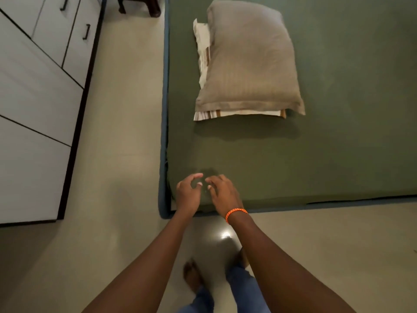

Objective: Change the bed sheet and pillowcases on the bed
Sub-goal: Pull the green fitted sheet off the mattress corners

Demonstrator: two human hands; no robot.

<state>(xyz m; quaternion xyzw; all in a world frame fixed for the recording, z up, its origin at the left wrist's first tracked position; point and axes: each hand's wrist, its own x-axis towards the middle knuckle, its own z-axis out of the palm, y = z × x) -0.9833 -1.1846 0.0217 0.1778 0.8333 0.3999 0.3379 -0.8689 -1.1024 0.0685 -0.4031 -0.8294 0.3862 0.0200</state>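
Left hand point(187, 192): held over the near corner of the bed, fingers loosely curled and spread, gripping nothing.
Right hand point(222, 192): just beside the left hand, fingertips nearly meeting it, fingers likewise loosely bent and holding nothing; whether either hand touches the fabric is hard to judge from above. An orange cord bracelet point(235, 213) circles its wrist.
Bed sheet point(338, 143): dark olive green, lying smooth under and beyond both hands; a blue mattress edge point(164, 132) shows along the side left of the left hand.
Pillow point(250, 62): grey-beige case, well beyond the hands, lying on top of a striped white-and-brown pillow point(204, 115) that peeks out at its near and left edges.
White drawers point(33, 98): far left of the left hand, across the floor point(126, 132).
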